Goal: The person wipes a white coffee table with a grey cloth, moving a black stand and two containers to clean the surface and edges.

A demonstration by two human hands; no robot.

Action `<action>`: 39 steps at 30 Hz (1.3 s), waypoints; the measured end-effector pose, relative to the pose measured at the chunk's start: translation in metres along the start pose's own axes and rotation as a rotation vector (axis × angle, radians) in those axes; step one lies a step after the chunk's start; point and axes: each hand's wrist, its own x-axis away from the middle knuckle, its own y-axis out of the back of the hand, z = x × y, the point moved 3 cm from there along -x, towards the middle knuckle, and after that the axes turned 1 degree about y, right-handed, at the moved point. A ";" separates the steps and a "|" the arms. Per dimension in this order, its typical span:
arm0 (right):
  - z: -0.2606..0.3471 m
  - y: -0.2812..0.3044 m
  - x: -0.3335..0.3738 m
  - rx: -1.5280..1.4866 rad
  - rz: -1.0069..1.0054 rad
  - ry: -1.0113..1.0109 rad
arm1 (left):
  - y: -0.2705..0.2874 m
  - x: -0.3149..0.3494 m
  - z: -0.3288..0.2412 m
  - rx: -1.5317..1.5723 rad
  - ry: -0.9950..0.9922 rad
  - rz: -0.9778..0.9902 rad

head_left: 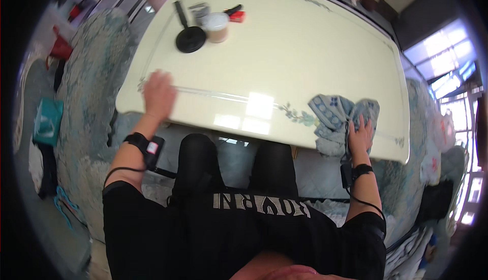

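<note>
Left hand [160, 96]: at table [305, 51] (blurred) | Right hand [361, 136]: on blue patterned cloth [333, 120]

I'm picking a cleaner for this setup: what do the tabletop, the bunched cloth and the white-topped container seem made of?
Tabletop: glossy cream with bright reflections; perhaps glass, lacquer or plastic film.
Cloth: matte patterned textile, judging by its soft folds; fibre unclear.
Container: smooth-looking, probably plastic, though too small to rule out glass.
</note>
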 end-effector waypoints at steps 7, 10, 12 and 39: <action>0.089 -0.020 0.015 -0.045 0.106 0.485 | -0.007 0.067 0.115 -0.164 0.822 0.128; 0.185 -0.021 0.039 -0.059 0.162 0.683 | -0.012 0.071 0.131 -0.148 0.772 0.084; 0.224 -0.018 0.034 -0.050 0.165 0.764 | -0.015 0.073 0.126 -0.154 0.688 -0.008; 0.428 -0.043 0.092 -0.566 0.129 1.398 | 0.046 0.043 -0.005 0.404 0.370 0.321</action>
